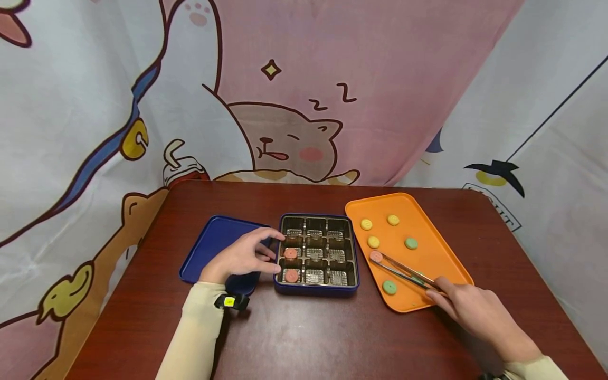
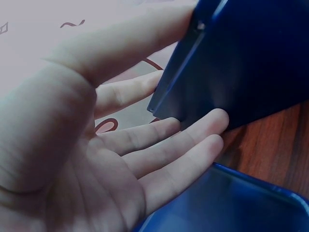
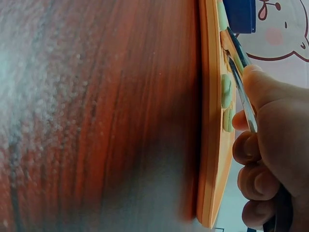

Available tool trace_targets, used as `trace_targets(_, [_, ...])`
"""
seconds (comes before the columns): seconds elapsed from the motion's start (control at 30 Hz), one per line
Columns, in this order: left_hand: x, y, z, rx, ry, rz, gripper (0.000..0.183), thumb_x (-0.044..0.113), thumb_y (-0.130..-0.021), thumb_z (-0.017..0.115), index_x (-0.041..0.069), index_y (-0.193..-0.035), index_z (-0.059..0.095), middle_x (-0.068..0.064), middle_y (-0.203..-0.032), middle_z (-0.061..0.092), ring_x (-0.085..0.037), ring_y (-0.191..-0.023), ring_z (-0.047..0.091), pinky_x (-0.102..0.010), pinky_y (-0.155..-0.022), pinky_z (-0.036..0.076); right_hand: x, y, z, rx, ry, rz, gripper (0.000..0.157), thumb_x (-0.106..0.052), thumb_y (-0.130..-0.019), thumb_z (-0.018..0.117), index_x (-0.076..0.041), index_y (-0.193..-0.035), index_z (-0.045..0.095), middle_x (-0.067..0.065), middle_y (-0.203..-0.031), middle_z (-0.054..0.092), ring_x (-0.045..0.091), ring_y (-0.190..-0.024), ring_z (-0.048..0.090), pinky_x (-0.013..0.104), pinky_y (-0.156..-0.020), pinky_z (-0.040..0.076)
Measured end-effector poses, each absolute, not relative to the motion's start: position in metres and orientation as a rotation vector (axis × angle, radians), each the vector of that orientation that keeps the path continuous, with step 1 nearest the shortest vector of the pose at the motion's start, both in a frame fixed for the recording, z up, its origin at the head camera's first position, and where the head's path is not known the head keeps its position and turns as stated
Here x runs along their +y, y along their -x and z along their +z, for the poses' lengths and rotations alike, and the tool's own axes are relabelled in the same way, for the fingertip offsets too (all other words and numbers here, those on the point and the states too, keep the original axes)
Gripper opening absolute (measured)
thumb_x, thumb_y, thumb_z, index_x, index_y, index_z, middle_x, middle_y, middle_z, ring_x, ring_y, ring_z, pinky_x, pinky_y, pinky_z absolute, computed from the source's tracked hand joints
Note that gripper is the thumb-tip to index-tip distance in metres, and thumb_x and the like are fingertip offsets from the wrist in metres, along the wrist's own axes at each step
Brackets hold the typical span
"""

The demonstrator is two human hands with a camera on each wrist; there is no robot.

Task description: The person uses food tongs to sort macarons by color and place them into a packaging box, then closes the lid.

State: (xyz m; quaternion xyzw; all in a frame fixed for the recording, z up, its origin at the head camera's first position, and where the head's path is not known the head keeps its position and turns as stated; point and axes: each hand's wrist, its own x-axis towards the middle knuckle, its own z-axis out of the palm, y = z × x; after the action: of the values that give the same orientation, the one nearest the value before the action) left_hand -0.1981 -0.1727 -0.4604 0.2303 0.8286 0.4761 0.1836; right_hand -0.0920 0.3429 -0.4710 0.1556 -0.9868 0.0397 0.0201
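Note:
My right hand (image 1: pixel 475 311) holds metal tongs (image 1: pixel 404 272). Their tips are at a pink round disc (image 1: pixel 376 256), on or just over the orange tray (image 1: pixel 434 258); the gap beneath, if any, cannot be seen. My left hand (image 1: pixel 247 253) touches the left side of a blue box (image 1: pixel 315 290) with thumb and index finger spread along its edge. In the left wrist view the other fingers (image 2: pixel 178 150) extend loosely beside the box wall. A divided insert fills the box. Pink discs lie in its left column, one in the middle compartment (image 1: pixel 291 254) and one in the front compartment (image 1: pixel 292 275).
Yellow discs (image 1: pixel 373 242) and green discs (image 1: pixel 389 287) lie on the tray; one green disc is partly behind the tongs. A flat blue lid (image 1: pixel 216 245) rests left of the box, partly under my left hand. The brown table (image 1: pixel 304 338) meets a printed cloth behind.

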Motion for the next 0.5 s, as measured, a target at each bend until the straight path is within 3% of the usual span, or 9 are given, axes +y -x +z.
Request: trace_targets(0.5, [-0.1725,0.1977,-0.46,2.328,-0.645,1.352,0.071,0.021,-0.085,0.091,0.015,-0.146,0.057,-0.011,-0.154,0.047,-0.025,-0.11,0.071,-0.04,-0.092,0.062,0.3453,0.0905,-0.4748,-3.037,-0.473,0.148,0.023,-0.044,-0.102,0.07,-0.023,-0.095,0.061,-0.014,-0.058,0.039,0.004,-0.052,0.035,0.029,-0.047,0.033])
